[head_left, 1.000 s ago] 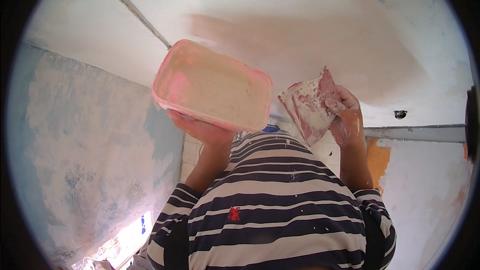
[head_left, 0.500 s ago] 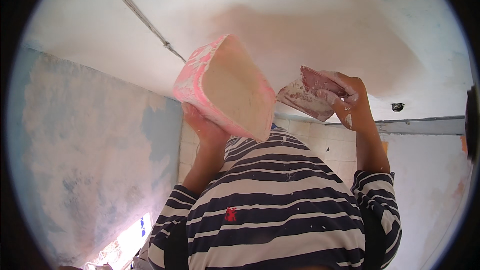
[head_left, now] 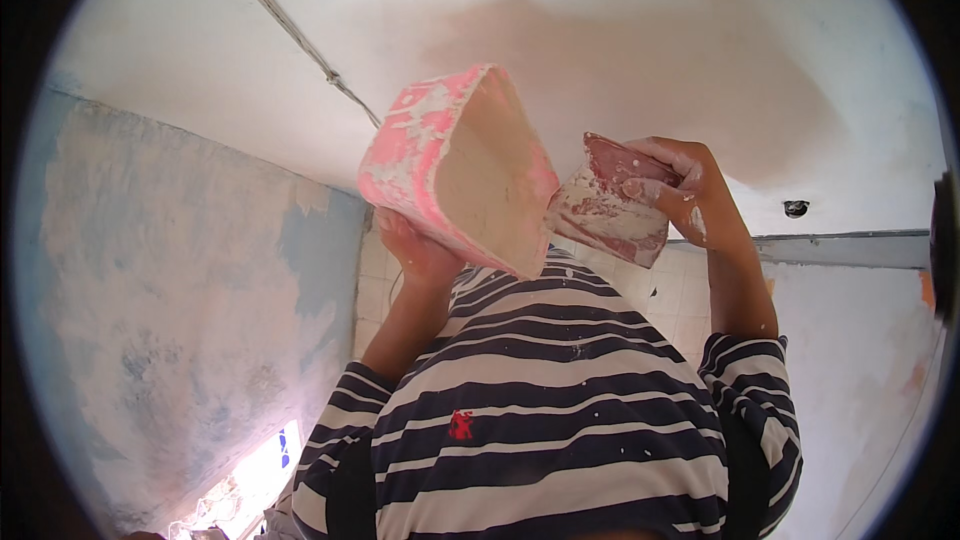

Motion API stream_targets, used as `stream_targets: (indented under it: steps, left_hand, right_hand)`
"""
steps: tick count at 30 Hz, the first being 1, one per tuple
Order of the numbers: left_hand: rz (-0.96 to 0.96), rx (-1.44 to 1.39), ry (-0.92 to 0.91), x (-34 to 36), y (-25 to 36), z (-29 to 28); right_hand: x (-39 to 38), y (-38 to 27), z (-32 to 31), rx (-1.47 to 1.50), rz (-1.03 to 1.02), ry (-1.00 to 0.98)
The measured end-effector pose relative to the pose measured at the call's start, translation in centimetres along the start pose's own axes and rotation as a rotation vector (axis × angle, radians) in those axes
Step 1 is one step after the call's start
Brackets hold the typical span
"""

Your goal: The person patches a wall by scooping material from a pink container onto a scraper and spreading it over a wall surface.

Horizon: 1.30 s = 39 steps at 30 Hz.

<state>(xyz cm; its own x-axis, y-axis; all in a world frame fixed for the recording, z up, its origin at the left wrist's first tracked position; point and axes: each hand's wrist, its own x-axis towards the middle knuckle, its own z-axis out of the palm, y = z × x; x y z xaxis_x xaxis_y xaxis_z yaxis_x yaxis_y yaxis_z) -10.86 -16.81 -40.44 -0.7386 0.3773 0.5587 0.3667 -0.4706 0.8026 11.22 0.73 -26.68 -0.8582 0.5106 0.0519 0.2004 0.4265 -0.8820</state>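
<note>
My left hand [head_left: 418, 252] grips a pink plastic tub [head_left: 405, 155] from below, at its near left side. The tub is tilted, its mouth facing up and to the right, and pale dried smears cover its outside. Inside, an off-white paste or coating [head_left: 490, 180] shows; how deep it lies I cannot tell. My right hand [head_left: 690, 180] is closed round a flat reddish-brown putty spreader [head_left: 608, 215], thumb on its face. White paste streaks the spreader and spots my fingers and wrist. The spreader's left edge is at the tub's right rim, seemingly touching it.
A wall with patchy pale coating over blue [head_left: 180, 290] stands at left. Cables [head_left: 290, 30] run along the whitish surface above the tub. A dark round fitting [head_left: 796, 209] sits at right. Pale tiles [head_left: 375, 285] show behind my arms, and a bright opening [head_left: 240, 485] lies lower left.
The spreader has shifted left and lower against the tub's rim, turning more of its smeared face into view. The tub has turned slightly and moved a little right.
</note>
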Motion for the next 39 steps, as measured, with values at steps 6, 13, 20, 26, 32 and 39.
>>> stream_targets:
  steps: [6, 13, 20, 26, 32, 39]
  left_hand:
    - [0.203, 0.113, 0.045, -0.7, -2.1, -0.3]
    - [0.011, -0.533, 0.009, -1.2, -2.9, 2.2]
    - [-0.116, -0.339, 0.183, -3.6, -1.8, 4.5]
    - [-0.508, -1.028, 0.151, -6.7, 17.8, -0.9]
    - [-0.416, -0.946, 0.156, -4.9, 29.0, -2.1]
    - [-0.44, -0.988, 0.083, -5.3, 36.8, 3.5]
  right_hand:
    - [0.9, 0.9, 1.5, 0.221, 0.105, -0.117]
    - [-0.1, 2.7, -0.2, 0.403, 0.296, -0.077]
    - [-5.4, 1.7, -5.6, 0.84, 0.181, 0.135]
    - [-16.2, -3.4, -6.6, 0.969, -0.28, 0.57]
    - [-23.1, -16.8, -11.8, 0.602, -0.562, 0.923]
    - [-26.0, -23.1, -23.0, -0.163, -0.733, 1.693]
